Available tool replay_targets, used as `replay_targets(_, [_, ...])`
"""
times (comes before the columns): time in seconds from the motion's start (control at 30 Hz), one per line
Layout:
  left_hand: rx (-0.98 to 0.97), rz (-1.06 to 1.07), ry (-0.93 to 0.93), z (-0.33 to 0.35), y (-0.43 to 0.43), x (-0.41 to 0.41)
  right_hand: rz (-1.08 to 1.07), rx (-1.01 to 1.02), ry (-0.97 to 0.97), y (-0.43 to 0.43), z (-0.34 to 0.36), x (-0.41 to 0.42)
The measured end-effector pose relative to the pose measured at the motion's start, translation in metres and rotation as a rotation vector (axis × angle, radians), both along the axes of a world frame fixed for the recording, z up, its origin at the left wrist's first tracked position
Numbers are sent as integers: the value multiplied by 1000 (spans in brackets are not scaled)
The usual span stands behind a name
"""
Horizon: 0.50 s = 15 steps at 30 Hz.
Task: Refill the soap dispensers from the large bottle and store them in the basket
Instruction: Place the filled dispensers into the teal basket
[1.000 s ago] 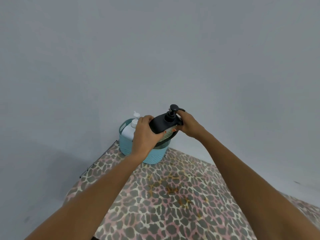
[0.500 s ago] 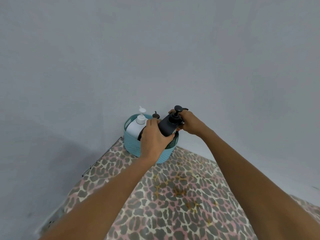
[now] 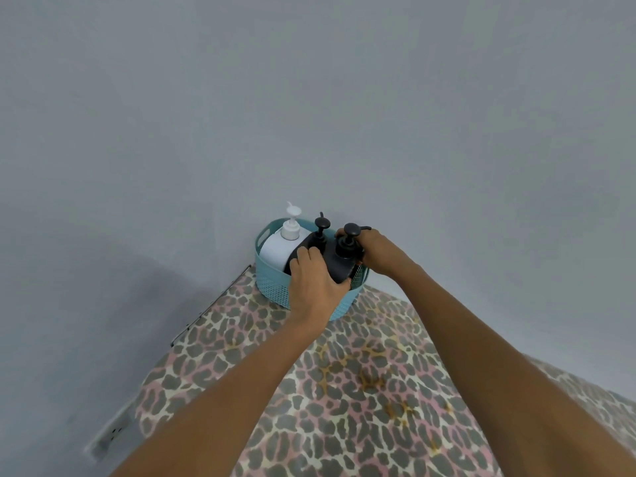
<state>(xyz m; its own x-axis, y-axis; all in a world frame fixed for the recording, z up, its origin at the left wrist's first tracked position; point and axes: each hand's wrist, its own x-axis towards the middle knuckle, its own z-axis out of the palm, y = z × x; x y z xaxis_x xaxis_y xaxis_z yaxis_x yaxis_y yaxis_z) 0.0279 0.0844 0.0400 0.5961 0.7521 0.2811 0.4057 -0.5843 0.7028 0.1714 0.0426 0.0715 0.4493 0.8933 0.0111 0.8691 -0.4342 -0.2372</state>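
Black dispenser (image 3: 339, 266) sat low in basket (image 3: 272, 291): we wrapped left grip (image 3: 311, 287) round its body, right grip (image 3: 377, 251) pinching pump neck, prob. to seat it upright.

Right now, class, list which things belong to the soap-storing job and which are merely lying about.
Job: basket, white dispenser, second black dispenser, held black dispenser, left hand, right hand.
Lying about: leopard-print cloth, grey wall.
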Motion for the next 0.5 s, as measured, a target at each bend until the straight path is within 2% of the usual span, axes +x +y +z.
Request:
replay_targets(0.3, [94,25,125,-3,-2,3,-5,25,11,4,-14,-1])
replay_targets(0.5, [136,29,149,-6,-2,5,-76,180,68,-2,-28,-6])
